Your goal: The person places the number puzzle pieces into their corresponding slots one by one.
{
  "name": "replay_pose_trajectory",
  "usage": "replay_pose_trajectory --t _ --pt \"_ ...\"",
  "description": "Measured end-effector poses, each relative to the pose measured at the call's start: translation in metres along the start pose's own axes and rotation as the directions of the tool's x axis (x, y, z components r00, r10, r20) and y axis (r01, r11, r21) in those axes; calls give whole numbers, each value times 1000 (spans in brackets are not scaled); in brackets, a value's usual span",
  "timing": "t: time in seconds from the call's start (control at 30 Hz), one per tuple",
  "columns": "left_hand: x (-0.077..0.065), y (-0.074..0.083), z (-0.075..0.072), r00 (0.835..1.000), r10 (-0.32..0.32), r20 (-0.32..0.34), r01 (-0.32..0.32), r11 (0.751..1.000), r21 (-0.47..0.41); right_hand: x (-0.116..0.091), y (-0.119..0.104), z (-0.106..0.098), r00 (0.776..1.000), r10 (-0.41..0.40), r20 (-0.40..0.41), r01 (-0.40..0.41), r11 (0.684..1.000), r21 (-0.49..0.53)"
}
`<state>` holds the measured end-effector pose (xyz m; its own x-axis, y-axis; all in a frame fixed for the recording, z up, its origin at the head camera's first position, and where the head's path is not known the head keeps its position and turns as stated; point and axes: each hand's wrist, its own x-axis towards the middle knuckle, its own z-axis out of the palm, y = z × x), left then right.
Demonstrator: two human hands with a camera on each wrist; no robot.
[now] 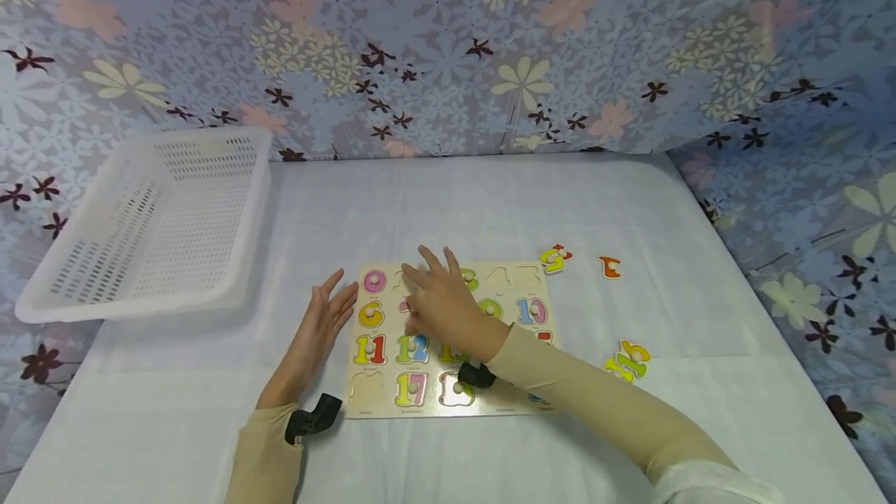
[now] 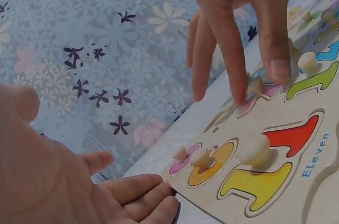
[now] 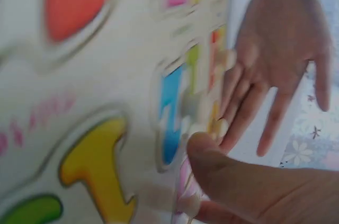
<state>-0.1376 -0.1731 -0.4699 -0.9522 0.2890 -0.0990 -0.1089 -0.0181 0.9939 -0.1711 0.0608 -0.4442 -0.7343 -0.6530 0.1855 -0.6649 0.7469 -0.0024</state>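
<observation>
A wooden number puzzle board (image 1: 434, 412) lies flat on the table. My right hand (image 1: 448, 309) reaches over its left half. In the left wrist view, the right hand's thumb and index finger come down on either side of the knob of a pink seven piece (image 2: 267, 92), fingertips right at the piece, a gap between them. My left hand (image 1: 320, 325) is beside the board's left edge, fingers extended, palm turned toward it, fingertips close to the corner near the pink zero (image 1: 374, 281). Orange six (image 1: 371, 314) and yellow-and-red eleven (image 1: 369, 349) sit in their recesses.
Right of the board lie a yellow five (image 1: 553, 260) overlapping a red piece, an orange-red piece (image 1: 610, 267), and a yellow-green sixteen (image 1: 628, 362). A white perforated basket (image 1: 241, 255) stands at the left. Floral cloth (image 1: 434, 53) hangs behind the white-covered table (image 1: 392, 201).
</observation>
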Motion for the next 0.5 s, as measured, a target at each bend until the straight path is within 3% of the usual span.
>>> replay_pose_trajectory --t 0.17,0.33,0.43,0.5 --pt "0 0 1 1000 1 3 -1 1000 -2 -17 15 -8 998 56 12 -57 989 136" --pt "-1 1 2 1000 7 20 -6 1000 -19 -57 57 -16 986 163 -35 -149 957 249" --pt "-1 2 3 1000 3 17 -3 1000 -12 -88 90 -19 965 260 -43 -241 936 257" --pt "-1 2 3 1000 1 9 -1 1000 0 -109 112 -21 938 344 -36 -324 911 253"
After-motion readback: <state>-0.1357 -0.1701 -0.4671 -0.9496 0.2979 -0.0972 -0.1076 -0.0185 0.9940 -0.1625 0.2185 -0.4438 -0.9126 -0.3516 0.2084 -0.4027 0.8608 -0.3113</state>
